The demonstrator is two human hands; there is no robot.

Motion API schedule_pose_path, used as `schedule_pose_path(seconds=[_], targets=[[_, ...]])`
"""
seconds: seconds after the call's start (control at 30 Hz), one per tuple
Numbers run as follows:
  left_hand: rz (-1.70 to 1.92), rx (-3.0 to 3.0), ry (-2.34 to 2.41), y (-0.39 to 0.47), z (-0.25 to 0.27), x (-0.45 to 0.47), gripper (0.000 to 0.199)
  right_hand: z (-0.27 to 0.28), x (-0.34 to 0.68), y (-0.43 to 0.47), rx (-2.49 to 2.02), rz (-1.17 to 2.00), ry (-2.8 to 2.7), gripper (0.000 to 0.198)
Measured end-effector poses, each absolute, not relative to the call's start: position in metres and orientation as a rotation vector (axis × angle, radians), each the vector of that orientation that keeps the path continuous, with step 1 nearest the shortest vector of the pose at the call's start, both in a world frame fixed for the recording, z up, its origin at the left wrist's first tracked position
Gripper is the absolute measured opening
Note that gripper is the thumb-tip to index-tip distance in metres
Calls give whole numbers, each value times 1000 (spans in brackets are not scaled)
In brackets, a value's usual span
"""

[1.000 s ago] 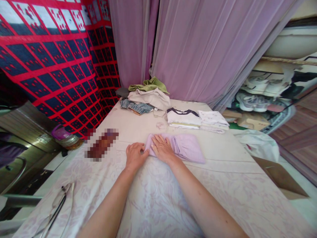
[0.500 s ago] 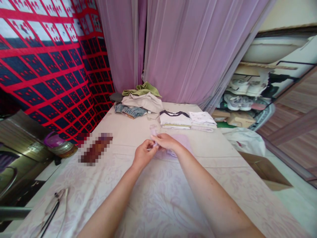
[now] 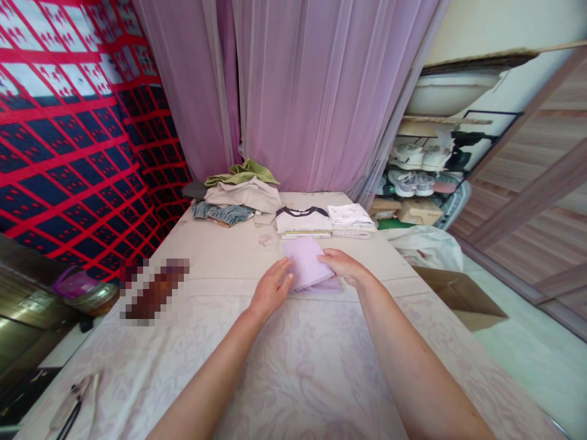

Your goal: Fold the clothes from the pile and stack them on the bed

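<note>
A lilac ribbed garment (image 3: 308, 263), folded to a small rectangle, lies on the bed in front of me. A flap of it pokes out under its near right edge. My right hand (image 3: 343, 265) pinches its right side, fingers on top and the thumb's grip partly hidden. At the left edge, my left hand (image 3: 272, 287) has its fingers stretched out and slightly apart, close against the fabric. Just behind are a folded white shirt with a dark collar (image 3: 302, 221) on a small stack and a folded white printed cloth (image 3: 350, 214) beside it.
A loose heap of clothes (image 3: 243, 194) with olive, beige and denim pieces sits at the back left. Eyeglasses (image 3: 73, 406) lie at the near left corner. Past the right edge are a cardboard box (image 3: 458, 296) and a shoe rack (image 3: 417, 165).
My hands have parted from a pinch on a narrow lilac piece. The lilac garment now lies as a compact rectangle between them. My view has turned slightly right.
</note>
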State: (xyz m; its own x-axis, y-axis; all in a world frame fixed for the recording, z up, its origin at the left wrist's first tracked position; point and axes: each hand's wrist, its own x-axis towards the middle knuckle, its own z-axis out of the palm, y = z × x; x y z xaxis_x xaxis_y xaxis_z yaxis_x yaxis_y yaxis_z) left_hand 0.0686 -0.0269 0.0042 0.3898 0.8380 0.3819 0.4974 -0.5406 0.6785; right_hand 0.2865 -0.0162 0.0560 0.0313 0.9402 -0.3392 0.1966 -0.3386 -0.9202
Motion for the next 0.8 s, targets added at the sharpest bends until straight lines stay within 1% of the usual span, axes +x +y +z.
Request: schedule_pose_path(seconds=[0.1, 0.23, 0.3, 0.37, 0.43, 0.5, 0.53, 0.6, 0.63, 0.7, 0.77, 0.8], targets=[[873, 2355, 1118, -26, 1, 79, 43, 45, 292, -23, -1611, 1393, -1078, 6], [779, 2416, 1137, -25, -2, 87, 45, 36, 295, -27, -1596, 1404, -1027, 7], [769, 2410, 1144, -25, -3, 87, 50, 35, 294, -27, -1582, 1400, -1018, 8], [778, 2388, 1154, -26, -2, 86, 60, 38, 290, -25, -1571, 1379, -1025, 10], [811, 2342, 1163, -29, 1, 84, 71, 44, 279, -24, -1533, 1360, -1071, 12], [894, 2251, 1171, -32, 4, 79, 77, 53, 265, -22, -1438, 1394, -1161, 16], [961, 2179, 1187, -34, 6, 74, 77, 57, 256, -21, -1373, 1438, -1218, 20], [1136, 1974, 1257, -36, 8, 58, 70, 62, 241, -18, -1286, 1507, -1350, 27], [1228, 1850, 1309, -38, 8, 47, 65, 63, 236, -16, -1309, 1476, -1437, 28], [1371, 1616, 1420, -39, 4, 23, 59, 62, 228, -12, -1479, 1273, -1624, 29], [1415, 1491, 1533, -40, -3, -1, 57, 57, 223, -10, -1654, 1037, -1763, 26], [1398, 1492, 1594, -41, -8, -10, 56, 54, 222, -10, -1705, 969, -1808, 25]])
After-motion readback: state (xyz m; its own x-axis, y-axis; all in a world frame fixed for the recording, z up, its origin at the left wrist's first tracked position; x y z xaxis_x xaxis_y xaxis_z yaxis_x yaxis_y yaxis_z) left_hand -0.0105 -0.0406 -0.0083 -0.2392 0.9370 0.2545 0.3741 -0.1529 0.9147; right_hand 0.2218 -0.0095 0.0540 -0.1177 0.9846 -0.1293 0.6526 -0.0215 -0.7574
